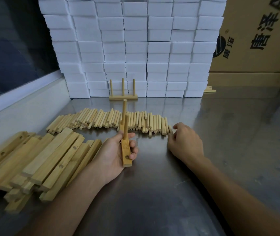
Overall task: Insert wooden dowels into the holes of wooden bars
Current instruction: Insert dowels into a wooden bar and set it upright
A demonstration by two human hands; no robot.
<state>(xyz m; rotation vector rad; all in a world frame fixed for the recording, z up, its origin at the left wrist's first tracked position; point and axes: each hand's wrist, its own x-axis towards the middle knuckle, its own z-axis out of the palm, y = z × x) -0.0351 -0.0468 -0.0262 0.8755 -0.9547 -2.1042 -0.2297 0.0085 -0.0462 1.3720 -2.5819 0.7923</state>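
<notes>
My left hand (113,155) grips a wooden bar (126,151) at mid-table, fingers curled round it. Two dowels (125,126) stand upright in the bar's far holes. One open hole shows near the bar's close end. A long row of loose dowels (112,120) lies across the table behind it. My right hand (183,142) reaches to the right end of that row, fingers curled at a dowel (170,129); whether it pinches the dowel is unclear. A heap of bars with holes (39,160) lies at the left.
A finished bar with three upright dowels (123,96) stands at the back, against a wall of stacked white boxes (136,48). Cardboard cartons (258,36) fill the back right. The steel table (221,133) extends to the right.
</notes>
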